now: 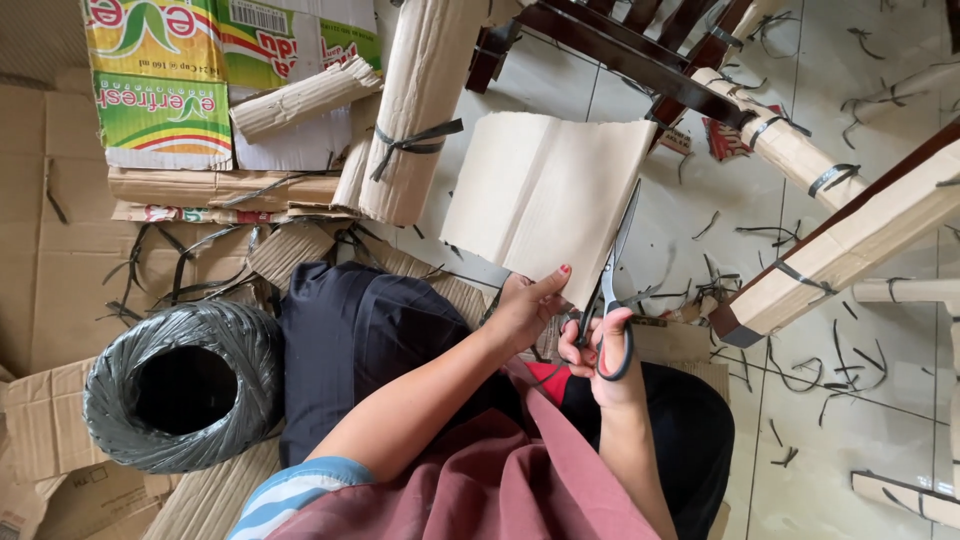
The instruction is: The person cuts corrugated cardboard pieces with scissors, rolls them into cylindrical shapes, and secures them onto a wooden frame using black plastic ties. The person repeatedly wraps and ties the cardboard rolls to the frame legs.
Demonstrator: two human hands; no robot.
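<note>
- So, left hand pinches the cardboard sheet by its lower edge, up over the lap.
- Right hand grips the scissors, blades probably at the sheet's right edge.
- Keep it taut, cut slowly.

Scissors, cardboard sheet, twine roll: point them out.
scissors (612, 290), head view, on the blades near the pivot.
cardboard sheet (540, 195), head view, on its flat middle.
twine roll (120, 420), head view, on its wound outer rim.
</note>
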